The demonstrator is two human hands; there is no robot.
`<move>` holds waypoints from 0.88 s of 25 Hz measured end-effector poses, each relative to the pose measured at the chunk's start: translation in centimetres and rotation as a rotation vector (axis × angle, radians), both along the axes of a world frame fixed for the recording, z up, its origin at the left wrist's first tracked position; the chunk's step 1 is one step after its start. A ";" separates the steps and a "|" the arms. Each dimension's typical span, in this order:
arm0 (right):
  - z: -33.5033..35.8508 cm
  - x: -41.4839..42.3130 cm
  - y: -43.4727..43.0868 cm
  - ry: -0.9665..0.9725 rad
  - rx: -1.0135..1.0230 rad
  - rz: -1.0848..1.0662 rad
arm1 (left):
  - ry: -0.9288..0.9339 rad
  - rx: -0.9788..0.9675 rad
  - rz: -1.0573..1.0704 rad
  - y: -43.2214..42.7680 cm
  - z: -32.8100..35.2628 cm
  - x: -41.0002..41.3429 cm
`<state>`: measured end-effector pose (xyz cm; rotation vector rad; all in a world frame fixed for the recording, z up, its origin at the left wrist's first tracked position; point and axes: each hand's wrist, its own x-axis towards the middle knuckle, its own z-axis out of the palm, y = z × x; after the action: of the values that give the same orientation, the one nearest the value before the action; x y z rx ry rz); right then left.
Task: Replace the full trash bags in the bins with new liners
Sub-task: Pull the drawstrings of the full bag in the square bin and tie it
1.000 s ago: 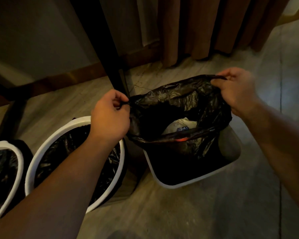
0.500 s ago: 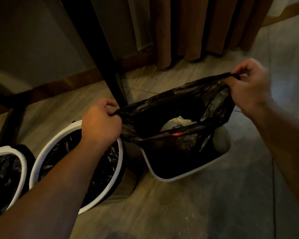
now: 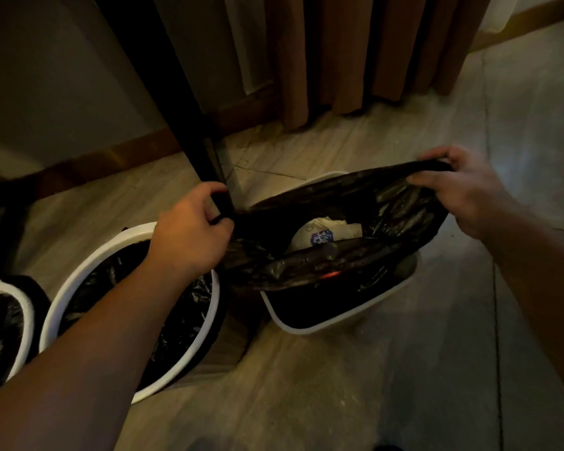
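Note:
A black trash bag [image 3: 345,203] is stretched wide above a white rectangular bin [image 3: 310,327] on the floor. My left hand [image 3: 189,236] grips the bag's left corner. Its right corner is held by my right hand [image 3: 463,193], out past the bin's right side. Inside the bag lies white crumpled rubbish [image 3: 323,232] with a blue mark. The bag's lower part still hangs inside the bin.
Two round white-rimmed bins lined with black bags stand to the left, one in the middle left [image 3: 79,281] and one at the frame's edge [image 3: 20,297]. A dark table leg [image 3: 183,125] rises just behind my left hand. Brown curtains [image 3: 355,53] hang at the back.
My hands have pulled further apart, so the bag's mouth is stretched flatter and wider. The right hand moved right, and the bag's top sits lower over the bin.

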<state>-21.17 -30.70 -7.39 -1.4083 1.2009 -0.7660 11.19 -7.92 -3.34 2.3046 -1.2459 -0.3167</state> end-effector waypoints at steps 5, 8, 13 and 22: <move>-0.4 -0.7 -0.3 -0.071 -0.048 -0.146 | -0.111 -0.005 0.053 -0.3 0.6 0.1; -0.9 -2.0 -1.0 -0.220 0.108 -0.170 | -0.149 0.017 0.050 -0.2 1.0 0.6; -1.9 -4.5 0.9 -0.010 0.404 0.235 | -0.356 0.092 -0.295 -2.9 1.5 -4.2; 1.7 -7.8 2.1 -0.320 0.289 -0.082 | -0.183 -0.081 -0.399 -8.4 3.3 -5.3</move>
<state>-28.99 -28.59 -5.73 -0.9643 1.0729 -0.8037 5.89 -16.30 -0.09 2.0413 -1.7791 -0.1871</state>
